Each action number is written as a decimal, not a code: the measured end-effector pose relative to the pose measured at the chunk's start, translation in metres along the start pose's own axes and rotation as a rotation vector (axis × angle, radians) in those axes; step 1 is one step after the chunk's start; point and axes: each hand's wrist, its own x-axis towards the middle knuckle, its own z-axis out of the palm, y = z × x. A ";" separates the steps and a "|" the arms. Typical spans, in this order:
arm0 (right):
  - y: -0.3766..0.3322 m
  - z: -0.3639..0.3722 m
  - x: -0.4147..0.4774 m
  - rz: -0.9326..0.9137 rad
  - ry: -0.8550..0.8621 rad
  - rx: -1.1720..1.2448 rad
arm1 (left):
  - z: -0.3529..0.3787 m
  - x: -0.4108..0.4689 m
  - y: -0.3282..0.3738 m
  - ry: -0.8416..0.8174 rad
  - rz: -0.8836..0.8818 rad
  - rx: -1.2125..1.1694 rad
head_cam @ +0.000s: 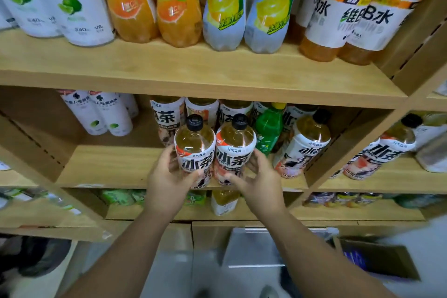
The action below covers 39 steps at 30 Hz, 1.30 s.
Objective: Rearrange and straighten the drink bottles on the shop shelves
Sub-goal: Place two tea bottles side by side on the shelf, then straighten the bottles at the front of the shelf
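Observation:
Two iced-tea bottles with black caps and white labels stand side by side at the front edge of the middle shelf (116,172). My left hand (169,176) grips the left tea bottle (194,150) around its lower body. My right hand (260,176) grips the right tea bottle (235,150) the same way. Both bottles are upright and touch each other. Behind them stand more tea bottles of the same kind, partly hidden. A green soda bottle (268,128) sits just right of them, and another tea bottle (304,145) leans further right.
Two white lime-drink bottles (101,113) stand at the back left of the middle shelf. The upper shelf (193,72) holds white, orange and lemon drink bottles. A tea bottle (382,152) leans in the right compartment. A cardboard box (382,261) lies on the floor at right.

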 end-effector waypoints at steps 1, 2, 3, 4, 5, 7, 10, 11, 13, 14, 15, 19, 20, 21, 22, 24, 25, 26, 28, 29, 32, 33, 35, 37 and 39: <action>0.003 0.006 -0.002 0.031 0.009 0.012 | 0.003 -0.001 -0.004 0.008 -0.018 0.003; 0.006 0.010 -0.001 0.063 0.022 0.020 | 0.004 -0.002 -0.006 0.011 -0.028 0.004; 0.007 0.013 0.001 0.089 0.038 0.026 | 0.006 0.000 -0.008 0.009 -0.033 0.002; 0.008 0.014 0.003 0.105 0.051 0.026 | 0.006 0.003 -0.010 0.002 -0.032 0.004; 0.008 0.015 0.006 0.106 0.057 0.016 | 0.006 0.006 -0.011 -0.009 -0.027 0.011; 0.004 0.015 0.010 0.075 0.057 -0.024 | 0.006 0.011 -0.011 -0.026 -0.020 0.019; -0.001 0.015 0.015 0.021 0.057 -0.103 | 0.007 0.019 -0.010 -0.026 -0.008 0.036; -0.003 0.017 0.016 0.017 0.057 -0.131 | 0.008 0.021 -0.010 -0.029 0.008 0.047; -0.007 0.020 0.022 0.027 0.054 -0.177 | 0.009 0.027 -0.007 -0.037 0.033 0.059; -0.009 0.021 0.024 0.031 0.057 -0.198 | 0.009 0.030 -0.006 -0.041 0.036 0.065; -0.010 0.022 0.026 0.035 0.061 -0.227 | 0.009 0.033 -0.005 -0.044 0.038 0.073; -0.011 0.018 0.028 0.027 0.041 -0.334 | 0.009 0.040 -0.003 -0.052 0.033 0.104; -0.012 0.016 0.028 0.015 0.033 -0.343 | 0.009 0.039 -0.003 -0.057 0.035 0.107; -0.014 0.013 0.028 0.003 0.032 -0.348 | 0.009 0.038 -0.003 -0.059 0.036 0.115; -0.015 0.008 0.026 -0.011 0.051 -0.345 | 0.009 0.036 -0.001 -0.060 0.033 0.115; -0.017 -0.005 0.021 -0.049 0.160 -0.301 | 0.009 0.029 0.003 -0.034 0.033 0.116; -0.017 -0.013 0.018 -0.075 0.238 -0.263 | 0.009 0.024 0.006 0.010 0.041 0.135; -0.017 -0.022 0.016 -0.102 0.316 -0.218 | 0.009 0.019 0.008 0.074 0.059 0.160; -0.019 -0.041 0.017 -0.120 0.419 -0.151 | 0.011 0.006 0.017 0.211 0.158 0.183; -0.022 -0.050 0.020 -0.117 0.432 -0.148 | 0.014 -0.001 0.024 0.250 0.236 0.184; -0.033 -0.067 0.038 -0.030 0.343 -0.257 | 0.028 -0.009 0.049 0.208 0.426 0.195; -0.038 -0.070 0.045 0.010 0.284 -0.261 | 0.033 -0.009 0.058 0.161 0.446 0.199; -0.046 -0.074 0.055 0.077 0.153 -0.128 | 0.040 -0.005 0.074 0.067 0.440 0.237; -0.047 -0.074 0.059 0.119 0.053 -0.082 | 0.045 -0.002 0.081 -0.001 0.431 0.310; -0.045 -0.071 0.058 0.089 0.030 -0.116 | 0.049 -0.001 0.084 -0.041 0.415 0.374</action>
